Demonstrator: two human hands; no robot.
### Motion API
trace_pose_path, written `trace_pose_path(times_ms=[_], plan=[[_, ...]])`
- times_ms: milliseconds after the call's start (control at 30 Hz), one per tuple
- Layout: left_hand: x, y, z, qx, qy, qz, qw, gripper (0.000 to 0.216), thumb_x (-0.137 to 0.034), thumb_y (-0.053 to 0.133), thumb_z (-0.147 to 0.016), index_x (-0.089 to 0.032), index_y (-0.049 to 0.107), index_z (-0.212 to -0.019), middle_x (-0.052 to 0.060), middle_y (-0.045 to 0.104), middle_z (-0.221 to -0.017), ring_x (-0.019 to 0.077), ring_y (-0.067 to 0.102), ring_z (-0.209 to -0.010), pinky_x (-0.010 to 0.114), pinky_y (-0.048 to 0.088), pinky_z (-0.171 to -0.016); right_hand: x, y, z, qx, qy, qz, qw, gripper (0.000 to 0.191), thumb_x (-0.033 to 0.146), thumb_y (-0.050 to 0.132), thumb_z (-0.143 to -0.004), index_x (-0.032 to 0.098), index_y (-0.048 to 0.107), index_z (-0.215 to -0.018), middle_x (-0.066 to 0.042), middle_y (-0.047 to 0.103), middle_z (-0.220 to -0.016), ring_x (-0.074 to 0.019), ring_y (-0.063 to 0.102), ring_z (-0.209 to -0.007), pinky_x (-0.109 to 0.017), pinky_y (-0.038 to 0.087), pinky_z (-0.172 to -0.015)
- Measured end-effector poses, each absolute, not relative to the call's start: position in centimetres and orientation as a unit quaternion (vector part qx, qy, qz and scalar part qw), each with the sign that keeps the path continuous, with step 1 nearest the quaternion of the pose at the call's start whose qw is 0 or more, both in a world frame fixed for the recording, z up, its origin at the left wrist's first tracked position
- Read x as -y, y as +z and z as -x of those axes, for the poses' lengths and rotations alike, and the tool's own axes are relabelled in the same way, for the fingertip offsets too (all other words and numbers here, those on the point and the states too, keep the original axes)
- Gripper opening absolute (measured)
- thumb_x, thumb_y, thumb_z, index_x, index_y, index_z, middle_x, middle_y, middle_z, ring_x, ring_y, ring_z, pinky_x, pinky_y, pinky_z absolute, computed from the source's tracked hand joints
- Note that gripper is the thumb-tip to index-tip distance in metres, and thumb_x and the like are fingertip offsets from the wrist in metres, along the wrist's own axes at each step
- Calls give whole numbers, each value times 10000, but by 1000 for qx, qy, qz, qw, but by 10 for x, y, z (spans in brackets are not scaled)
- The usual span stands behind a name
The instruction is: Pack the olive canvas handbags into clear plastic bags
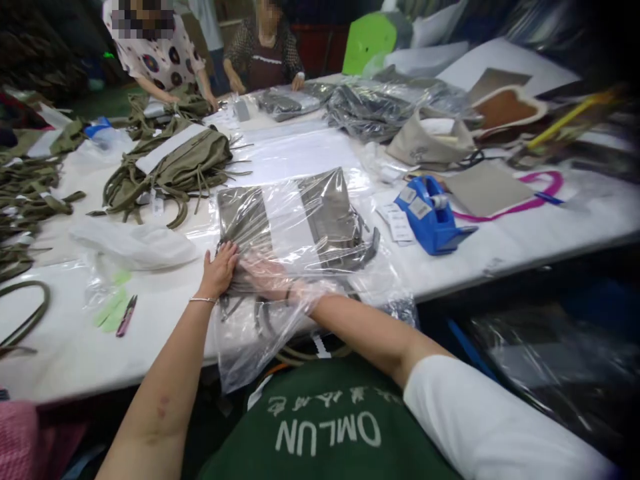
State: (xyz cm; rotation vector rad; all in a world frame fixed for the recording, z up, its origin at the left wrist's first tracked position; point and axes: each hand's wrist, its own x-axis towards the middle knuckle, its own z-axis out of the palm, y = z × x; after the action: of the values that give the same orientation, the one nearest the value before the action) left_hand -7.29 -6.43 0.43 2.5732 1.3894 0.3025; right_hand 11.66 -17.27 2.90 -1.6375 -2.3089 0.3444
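Observation:
In front of me a folded olive-grey bag with a white paper band around it lies inside a clear plastic bag. The plastic's mouth faces my body. My right hand reaches inside the plastic, its fingers stretched out against the lower left of the folded bag, blurred by the film. My left hand rests on the outside of the plastic at the left edge, thumb apart from the fingers. Straps and a white tag hang at the table's front edge, partly under the plastic.
A blue tape dispenser stands to the right beside paper labels. Thread snips and green slips lie left. More olive bags and plastic-wrapped ones cover the table. Two people work across it.

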Motion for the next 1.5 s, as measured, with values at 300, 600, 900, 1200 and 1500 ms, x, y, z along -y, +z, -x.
trace_pose_path(times_ms=[300,600,900,1200,1500], plan=[[50,12,64,-517,79,-849,72,517,-301,271,-995,-246,443,-1479,98,338,-1594,249,274,-1494,629,50,-1196,174,5,-181,800,123,573,130,607,457,525,-962,319,357,-1529,57,241,-1637,-302,100,-1524,-488,20,-1225],[38,17,70,-529,73,-841,87,530,-318,201,-1013,-198,397,-1490,102,301,-1613,231,228,-1509,625,56,-1193,258,25,-225,703,29,704,98,650,439,490,-947,274,332,-1555,-11,219,-1647,-345,76,-1530,-571,31,-1220],[19,27,81,-502,26,-852,144,516,-313,276,-1000,-170,412,-1477,113,286,-1618,256,211,-1511,607,98,-1188,461,42,-334,671,169,720,-47,568,478,434,-919,246,562,-1421,-103,547,-1449,-305,459,-1388,-495,357,-1173],[110,41,32,-403,142,-902,68,548,-431,356,-1003,-212,395,-1504,81,300,-1618,236,192,-1520,486,-18,-1236,285,92,-290,685,72,708,158,669,604,270,-986,281,299,-1572,-47,400,-1569,-322,238,-1500,-605,169,-1199],[105,3,32,-389,120,-906,113,595,-480,377,-983,-240,373,-1527,53,279,-1626,232,157,-1529,481,-25,-1233,220,-15,-292,676,36,713,182,594,506,297,-1014,241,346,-1543,-41,329,-1610,-281,118,-1528,-591,45,-1206]])
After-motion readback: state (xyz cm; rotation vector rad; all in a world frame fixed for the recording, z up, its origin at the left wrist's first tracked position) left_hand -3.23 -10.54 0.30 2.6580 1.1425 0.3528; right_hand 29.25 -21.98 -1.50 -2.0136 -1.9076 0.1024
